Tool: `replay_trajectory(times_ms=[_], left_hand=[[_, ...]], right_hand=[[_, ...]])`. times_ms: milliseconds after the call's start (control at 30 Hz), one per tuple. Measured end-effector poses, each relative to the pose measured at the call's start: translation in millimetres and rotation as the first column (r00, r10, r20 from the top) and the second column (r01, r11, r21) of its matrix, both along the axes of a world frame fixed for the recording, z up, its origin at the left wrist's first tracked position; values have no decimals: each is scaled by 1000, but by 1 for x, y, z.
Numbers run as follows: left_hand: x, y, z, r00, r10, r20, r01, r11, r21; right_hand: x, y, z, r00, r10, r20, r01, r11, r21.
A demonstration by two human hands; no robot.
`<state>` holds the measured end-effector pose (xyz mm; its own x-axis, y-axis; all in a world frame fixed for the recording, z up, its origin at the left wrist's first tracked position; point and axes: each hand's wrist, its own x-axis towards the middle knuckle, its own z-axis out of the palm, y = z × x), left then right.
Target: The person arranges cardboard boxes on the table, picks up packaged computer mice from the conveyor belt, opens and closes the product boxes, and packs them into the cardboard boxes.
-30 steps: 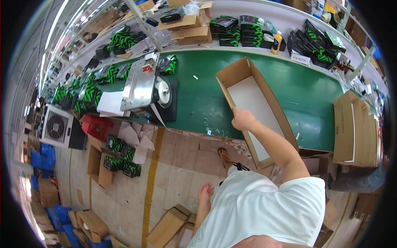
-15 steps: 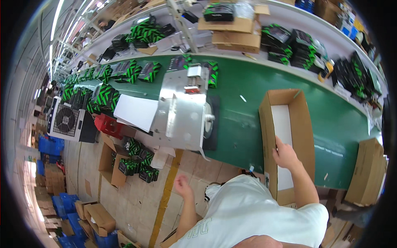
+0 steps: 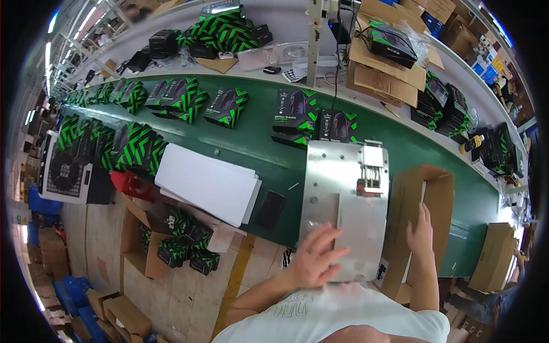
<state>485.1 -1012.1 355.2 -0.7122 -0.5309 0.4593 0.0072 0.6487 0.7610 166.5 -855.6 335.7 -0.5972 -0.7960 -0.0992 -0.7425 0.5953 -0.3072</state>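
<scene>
My left hand [image 3: 320, 257] is open, fingers spread, over the near left part of a silver metal plate fixture [image 3: 360, 228]; whether it presses on the plate I cannot tell. At the fixture's far right corner sits a metal clamp-like mechanism [image 3: 372, 174]. My right hand [image 3: 422, 233] is open with fingers stretched out, over a long open cardboard box [image 3: 407, 200] just right of the fixture. White lining shows inside the box, partly hidden by my hand. Beyond the fixture stand black and green mouse boxes [image 3: 296, 108].
White paper sheets [image 3: 206, 183] and a black phone [image 3: 270, 210] lie on the green table [image 3: 274, 166], left of the fixture. More black-green boxes [image 3: 134, 146] stand farther left. A carton [image 3: 134, 246] of them sits below the table edge. A shelf [image 3: 280, 71] runs along the back.
The metal fixture has shifted right, close beside the cardboard box, and the phone now shows. My left hand has come up over the fixture. My right hand's fingers have straightened. The view has shifted too.
</scene>
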Motion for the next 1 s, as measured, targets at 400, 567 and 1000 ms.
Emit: replay_trajectory(times_ms=[400, 567, 1000], left_hand=[[5, -23, -15, 985, -151, -86, 165, 969, 186], [14, -21, -10, 995, -77, -64, 88, 977, 193], [7, -14, -10, 999, 35, 14, -35, 999, 16]], right_hand=[[-53, -282, -214, 884, -314, 346, 315, 948, 54], [-26, -316, -236, 961, -261, 91, 256, 965, 62], [-57, -255, -64, 645, -2, 764, 731, 292, -616]])
